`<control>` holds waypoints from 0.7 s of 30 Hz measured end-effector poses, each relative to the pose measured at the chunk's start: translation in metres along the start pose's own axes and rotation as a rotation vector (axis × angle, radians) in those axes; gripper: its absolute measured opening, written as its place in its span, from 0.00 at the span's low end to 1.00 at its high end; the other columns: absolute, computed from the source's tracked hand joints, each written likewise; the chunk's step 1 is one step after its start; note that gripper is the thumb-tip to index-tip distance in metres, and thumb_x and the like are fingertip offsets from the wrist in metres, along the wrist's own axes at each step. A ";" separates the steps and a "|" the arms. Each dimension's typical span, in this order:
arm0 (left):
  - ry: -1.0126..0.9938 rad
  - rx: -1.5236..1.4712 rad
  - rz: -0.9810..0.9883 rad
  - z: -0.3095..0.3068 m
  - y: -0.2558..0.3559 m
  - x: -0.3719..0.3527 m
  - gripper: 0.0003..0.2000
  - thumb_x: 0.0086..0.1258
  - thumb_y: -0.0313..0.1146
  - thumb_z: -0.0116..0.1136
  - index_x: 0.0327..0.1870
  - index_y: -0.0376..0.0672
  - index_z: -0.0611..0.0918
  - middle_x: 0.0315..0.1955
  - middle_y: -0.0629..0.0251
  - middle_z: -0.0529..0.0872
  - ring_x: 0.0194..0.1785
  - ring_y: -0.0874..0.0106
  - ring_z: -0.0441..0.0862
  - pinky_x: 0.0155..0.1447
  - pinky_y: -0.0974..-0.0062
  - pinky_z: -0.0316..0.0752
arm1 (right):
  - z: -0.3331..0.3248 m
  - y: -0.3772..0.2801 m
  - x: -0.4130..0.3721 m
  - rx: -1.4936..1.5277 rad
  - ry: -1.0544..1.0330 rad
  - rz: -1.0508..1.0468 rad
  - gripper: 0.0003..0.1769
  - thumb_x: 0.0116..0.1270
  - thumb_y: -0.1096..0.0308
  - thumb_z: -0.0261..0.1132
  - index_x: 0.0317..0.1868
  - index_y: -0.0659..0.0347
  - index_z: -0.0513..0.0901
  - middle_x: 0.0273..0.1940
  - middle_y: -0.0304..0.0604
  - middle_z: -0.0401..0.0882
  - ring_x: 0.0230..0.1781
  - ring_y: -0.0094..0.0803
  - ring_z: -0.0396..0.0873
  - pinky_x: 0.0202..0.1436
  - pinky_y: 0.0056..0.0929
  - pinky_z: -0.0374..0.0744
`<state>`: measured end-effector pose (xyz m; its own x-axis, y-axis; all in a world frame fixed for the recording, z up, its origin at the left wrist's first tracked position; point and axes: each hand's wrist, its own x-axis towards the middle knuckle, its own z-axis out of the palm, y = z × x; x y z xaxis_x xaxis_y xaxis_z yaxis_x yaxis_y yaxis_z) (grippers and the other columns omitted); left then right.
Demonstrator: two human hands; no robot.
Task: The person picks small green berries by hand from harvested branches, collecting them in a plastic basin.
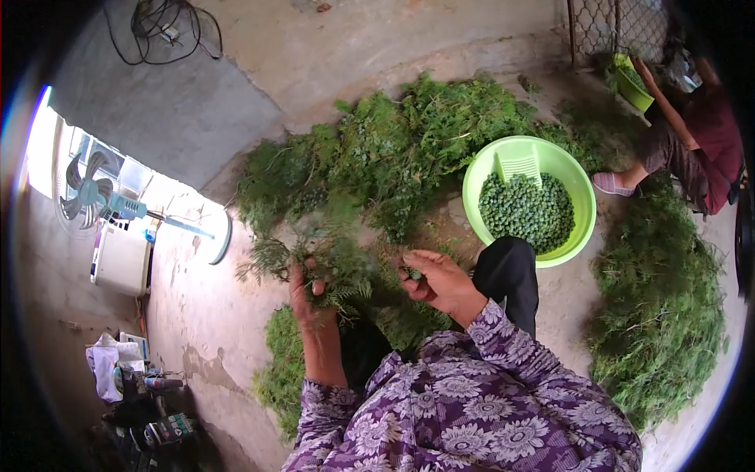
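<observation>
My left hand (pixel 302 297) is closed around a feathery evergreen sprig (pixel 346 271), whose upper part is smeared by motion. To its right, my right hand (pixel 447 285) is curled with its fingertips pinched together, and a few small round green cones (pixel 414 274) show in its fingers. The two hands are apart, above the floor and in front of my lap. Beyond my right hand stands a light green plastic basin (pixel 584 228) with a ribbed panel inside. Many loose green cones (pixel 525 211) lie in it.
A long heap of cut evergreen branches (pixel 409 141) lies ahead, with another heap (pixel 657 307) at the right. At far right a seated person (pixel 700 149) reaches toward a second green basin (pixel 634 88). A standing fan (pixel 102 197) and a coiled black cable (pixel 161 31) are at left.
</observation>
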<state>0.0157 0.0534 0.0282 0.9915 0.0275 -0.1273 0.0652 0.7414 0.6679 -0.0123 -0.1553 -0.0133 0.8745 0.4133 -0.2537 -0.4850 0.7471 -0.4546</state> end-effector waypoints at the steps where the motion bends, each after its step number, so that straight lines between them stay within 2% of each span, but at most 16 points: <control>1: -0.051 -0.047 -0.042 0.002 -0.005 -0.002 0.11 0.68 0.42 0.43 0.32 0.46 0.74 0.21 0.72 0.77 0.14 0.79 0.69 0.20 0.80 0.69 | 0.002 0.001 0.001 0.020 0.004 0.016 0.09 0.62 0.68 0.58 0.39 0.64 0.75 0.27 0.39 0.72 0.21 0.22 0.67 0.18 0.17 0.64; 4: -0.119 -0.111 -0.085 -0.006 -0.012 0.001 0.10 0.69 0.41 0.42 0.36 0.45 0.71 0.24 0.67 0.76 0.14 0.78 0.68 0.15 0.85 0.64 | 0.018 0.002 -0.006 -0.107 0.057 0.030 0.07 0.62 0.69 0.58 0.37 0.63 0.76 0.26 0.38 0.72 0.20 0.22 0.67 0.17 0.17 0.63; 6: -0.047 -0.095 0.017 -0.002 -0.020 -0.002 0.08 0.69 0.39 0.44 0.38 0.45 0.70 0.26 0.64 0.76 0.14 0.77 0.68 0.14 0.86 0.61 | 0.013 0.004 -0.006 -0.092 0.030 0.036 0.06 0.62 0.68 0.58 0.36 0.62 0.76 0.25 0.37 0.72 0.20 0.22 0.67 0.17 0.16 0.62; 8: 0.016 -0.065 -0.026 0.004 -0.017 -0.006 0.08 0.68 0.38 0.45 0.39 0.45 0.70 0.24 0.66 0.75 0.15 0.77 0.68 0.14 0.86 0.61 | 0.006 0.003 -0.007 -0.075 0.000 0.048 0.06 0.62 0.68 0.58 0.36 0.62 0.76 0.25 0.37 0.72 0.19 0.21 0.67 0.17 0.16 0.62; 10: -0.085 -0.016 -0.029 0.003 -0.018 -0.007 0.09 0.68 0.39 0.46 0.39 0.44 0.71 0.23 0.68 0.73 0.16 0.78 0.67 0.16 0.85 0.62 | 0.000 -0.003 -0.009 0.026 -0.108 -0.013 0.07 0.62 0.68 0.59 0.36 0.63 0.76 0.23 0.34 0.69 0.19 0.18 0.65 0.16 0.16 0.59; 13: -0.086 0.102 0.048 0.010 -0.020 -0.011 0.10 0.67 0.41 0.46 0.39 0.43 0.72 0.24 0.68 0.74 0.17 0.79 0.67 0.18 0.84 0.63 | 0.012 -0.018 -0.016 -0.015 -0.096 -0.120 0.07 0.62 0.69 0.59 0.36 0.63 0.76 0.22 0.33 0.68 0.18 0.17 0.63 0.16 0.15 0.58; 16: -0.110 0.124 0.008 0.012 -0.021 -0.013 0.12 0.66 0.43 0.47 0.40 0.43 0.73 0.25 0.69 0.75 0.18 0.79 0.68 0.19 0.84 0.61 | 0.025 -0.028 -0.023 -0.075 -0.157 -0.214 0.07 0.61 0.69 0.59 0.36 0.64 0.77 0.22 0.33 0.69 0.19 0.14 0.64 0.17 0.14 0.58; 18: -0.038 0.194 0.005 0.025 -0.022 -0.018 0.13 0.67 0.43 0.45 0.41 0.42 0.73 0.24 0.70 0.75 0.16 0.81 0.67 0.19 0.84 0.62 | 0.040 -0.031 -0.028 -0.610 -0.089 -0.327 0.07 0.60 0.69 0.60 0.34 0.65 0.78 0.24 0.33 0.73 0.23 0.14 0.68 0.21 0.16 0.65; 19: 0.031 0.264 0.003 0.031 -0.023 -0.021 0.13 0.68 0.43 0.44 0.41 0.42 0.72 0.23 0.71 0.76 0.14 0.82 0.67 0.19 0.85 0.63 | 0.045 -0.026 -0.026 -0.769 -0.066 -0.422 0.05 0.57 0.72 0.61 0.34 0.64 0.79 0.25 0.31 0.74 0.24 0.12 0.68 0.23 0.13 0.66; 21: 0.069 0.333 -0.002 0.035 -0.024 -0.023 0.14 0.67 0.44 0.45 0.42 0.42 0.72 0.23 0.71 0.76 0.16 0.82 0.68 0.19 0.85 0.62 | 0.037 -0.007 -0.012 -0.820 -0.087 -0.462 0.06 0.56 0.72 0.62 0.33 0.65 0.79 0.26 0.32 0.74 0.26 0.13 0.69 0.26 0.14 0.68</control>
<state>-0.0049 0.0114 0.0402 0.9821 0.0801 -0.1707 0.1116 0.4825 0.8687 -0.0190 -0.1466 0.0244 0.9613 0.2301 0.1515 0.0890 0.2610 -0.9612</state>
